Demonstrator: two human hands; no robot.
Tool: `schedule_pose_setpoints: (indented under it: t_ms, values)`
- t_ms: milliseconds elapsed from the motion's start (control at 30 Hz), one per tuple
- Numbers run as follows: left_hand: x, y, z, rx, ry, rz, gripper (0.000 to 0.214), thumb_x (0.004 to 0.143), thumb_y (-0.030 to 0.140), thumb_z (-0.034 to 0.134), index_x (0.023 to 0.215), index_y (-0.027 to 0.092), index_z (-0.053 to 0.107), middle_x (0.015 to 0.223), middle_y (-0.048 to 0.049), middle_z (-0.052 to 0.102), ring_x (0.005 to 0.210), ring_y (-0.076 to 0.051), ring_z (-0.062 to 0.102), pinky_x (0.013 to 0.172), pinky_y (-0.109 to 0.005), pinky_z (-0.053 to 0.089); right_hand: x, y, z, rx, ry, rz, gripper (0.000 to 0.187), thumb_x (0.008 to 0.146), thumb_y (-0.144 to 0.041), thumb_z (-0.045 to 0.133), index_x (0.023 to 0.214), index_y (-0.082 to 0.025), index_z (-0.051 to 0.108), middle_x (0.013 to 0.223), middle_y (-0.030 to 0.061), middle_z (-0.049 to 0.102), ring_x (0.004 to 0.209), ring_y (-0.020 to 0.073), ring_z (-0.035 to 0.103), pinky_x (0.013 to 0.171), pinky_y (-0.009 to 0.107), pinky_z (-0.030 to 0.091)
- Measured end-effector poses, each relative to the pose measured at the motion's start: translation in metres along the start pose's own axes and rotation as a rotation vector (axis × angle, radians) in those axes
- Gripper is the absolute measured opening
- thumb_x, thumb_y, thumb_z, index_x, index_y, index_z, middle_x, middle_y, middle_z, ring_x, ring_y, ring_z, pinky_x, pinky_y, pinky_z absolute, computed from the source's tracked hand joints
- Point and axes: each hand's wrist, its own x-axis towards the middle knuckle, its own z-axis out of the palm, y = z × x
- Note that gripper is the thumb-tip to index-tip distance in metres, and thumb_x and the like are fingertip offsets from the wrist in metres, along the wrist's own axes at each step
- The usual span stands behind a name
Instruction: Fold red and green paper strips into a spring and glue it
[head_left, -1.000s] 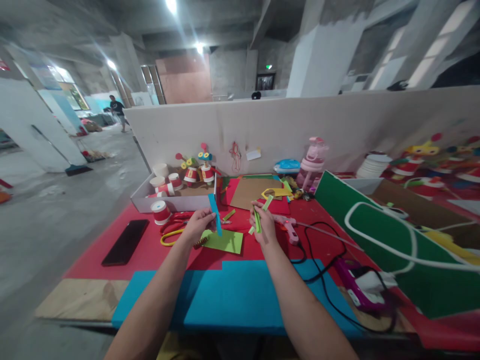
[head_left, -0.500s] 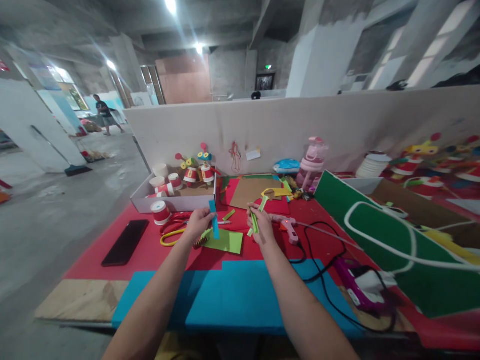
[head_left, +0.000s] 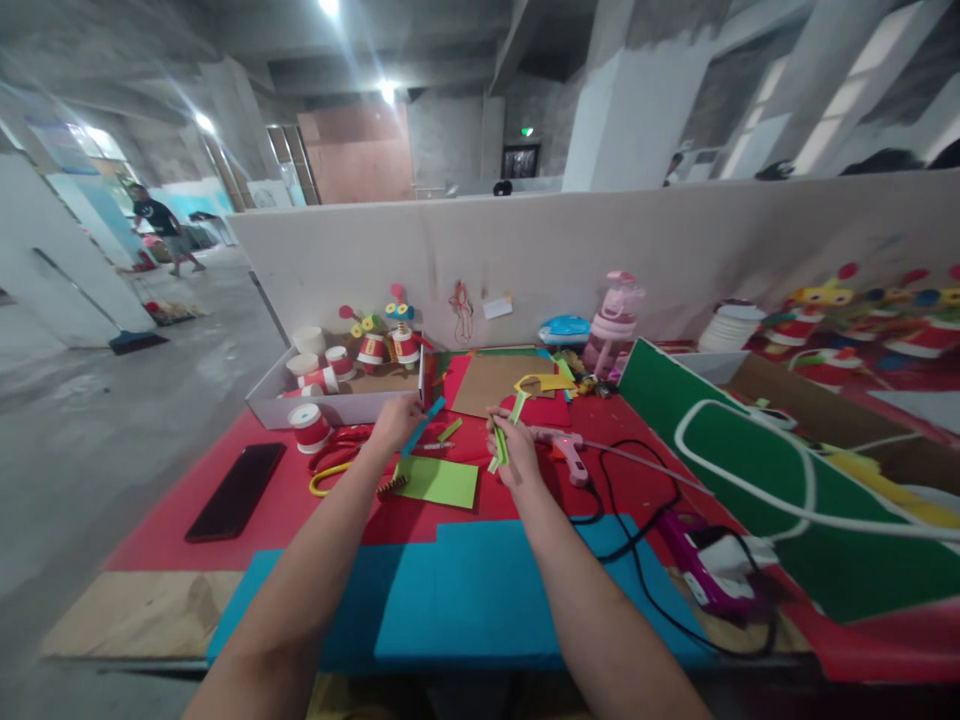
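My left hand [head_left: 396, 425] pinches a blue paper strip [head_left: 430, 416], which slants between its fingers above the table. Across from it, my right hand [head_left: 519, 458] is closed around several light-green paper strips [head_left: 500, 443]. Below and between the hands lies a light-green paper sheet [head_left: 442, 484], with a dark coiled piece [head_left: 391, 487] at its left edge. A short green strip [head_left: 450, 430] and a slim white pen-like tool [head_left: 436, 446] rest behind the sheet. Just right of my right hand is a pink glue gun [head_left: 568, 452].
Left stand a black phone [head_left: 236, 490], a red-and-white cup [head_left: 309, 428], yellow-handled pliers or scissors [head_left: 322, 482] and a white box [head_left: 337, 408] with cup figures. Right are a black cord [head_left: 637, 555], a purple power strip [head_left: 712, 575] and a green board [head_left: 750, 480]. A person [head_left: 161, 228] walks far left.
My left hand has turned, so the blue strip has gone from nearly upright to slanted. My right hand keeps its green strips. The view has shifted slightly; the distant person has moved left.
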Motion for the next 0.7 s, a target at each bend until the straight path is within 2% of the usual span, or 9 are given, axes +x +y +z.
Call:
schedule_pose_setpoints:
  t_ms: [100,167,233,267,333,400,467,567,700]
  values:
    - [-0.006,0.001,-0.007,0.057,0.110,-0.019,0.018,0.078,0.019,0.054,0.088,0.020,0.069,0.077,-0.0056,0.070,0.076,-0.020,0.062,0.066,-0.026,0.039,-0.001,-0.002,0.002,0.042,0.036,0.005,0.022,0.068,-0.032,0.066,0.086,-0.019,0.061,0.059,-0.0035,0.056,0.041,0.0065,0.042,0.036,0.019,0.029]
    - [-0.014,0.007,-0.009,0.058,0.134,-0.015,0.019,0.079,0.021,0.052,0.085,0.020,0.070,0.078,-0.0061,0.070,0.076,-0.020,0.062,0.067,-0.026,0.040,-0.001,-0.003,0.003,0.053,0.050,-0.011,0.021,0.068,-0.031,0.066,0.086,-0.020,0.061,0.059,-0.0038,0.056,0.042,0.0065,0.042,0.036,0.019,0.029]
    - [-0.022,0.020,-0.006,0.025,0.060,0.046,0.020,0.079,0.023,0.052,0.084,0.021,0.071,0.078,-0.0054,0.070,0.075,-0.020,0.062,0.067,-0.026,0.041,-0.002,-0.005,0.004,0.060,0.054,-0.030,0.021,0.068,-0.030,0.065,0.086,-0.020,0.061,0.058,-0.0044,0.055,0.041,0.0064,0.042,0.037,0.019,0.030]
    - [-0.026,0.028,-0.003,0.011,-0.021,0.103,0.020,0.079,0.022,0.053,0.084,0.022,0.072,0.080,-0.0049,0.071,0.075,-0.019,0.063,0.068,-0.026,0.041,-0.002,-0.007,0.004,0.063,0.055,-0.038,0.020,0.068,-0.030,0.065,0.085,-0.020,0.060,0.058,-0.0047,0.055,0.041,0.0063,0.042,0.037,0.019,0.030]
    - [-0.031,0.044,0.008,0.044,-0.174,0.176,0.019,0.079,0.024,0.054,0.083,0.022,0.072,0.082,-0.0057,0.071,0.077,-0.020,0.063,0.069,-0.026,0.042,-0.003,-0.010,0.005,0.072,0.060,-0.051,0.020,0.068,-0.029,0.065,0.085,-0.020,0.060,0.058,-0.0052,0.054,0.041,0.0058,0.041,0.037,0.019,0.029]
    - [-0.034,0.059,0.020,0.124,-0.267,0.211,0.019,0.079,0.027,0.055,0.083,0.021,0.072,0.083,-0.0081,0.070,0.084,-0.021,0.062,0.074,-0.028,0.043,-0.005,-0.013,0.005,0.091,0.069,-0.060,0.019,0.067,-0.029,0.064,0.084,-0.020,0.060,0.058,-0.0054,0.054,0.040,0.0051,0.039,0.036,0.018,0.028]
    - [-0.036,0.069,0.031,0.233,-0.301,0.216,0.024,0.079,0.036,0.057,0.083,0.018,0.072,0.088,-0.0119,0.068,0.094,-0.025,0.060,0.079,-0.031,0.044,-0.006,-0.016,0.006,0.114,0.078,-0.068,0.019,0.067,-0.028,0.064,0.083,-0.020,0.060,0.058,-0.0056,0.053,0.039,0.0044,0.038,0.036,0.017,0.027]
    - [-0.040,0.080,0.043,0.349,-0.281,0.214,0.039,0.074,0.049,0.060,0.089,0.014,0.069,0.102,-0.0164,0.064,0.107,-0.031,0.053,0.086,-0.039,0.042,-0.007,-0.019,0.008,0.149,0.091,-0.085,0.018,0.066,-0.026,0.064,0.082,-0.019,0.059,0.056,-0.0061,0.052,0.038,0.0036,0.037,0.035,0.016,0.026]
    - [-0.046,0.088,0.053,0.395,-0.280,0.234,0.039,0.071,0.039,0.063,0.100,0.013,0.065,0.106,-0.0175,0.063,0.111,-0.032,0.050,0.089,-0.042,0.040,-0.007,-0.019,0.010,0.165,0.086,-0.084,0.016,0.067,-0.025,0.063,0.081,-0.019,0.059,0.056,-0.0062,0.051,0.038,0.0033,0.036,0.034,0.016,0.025]
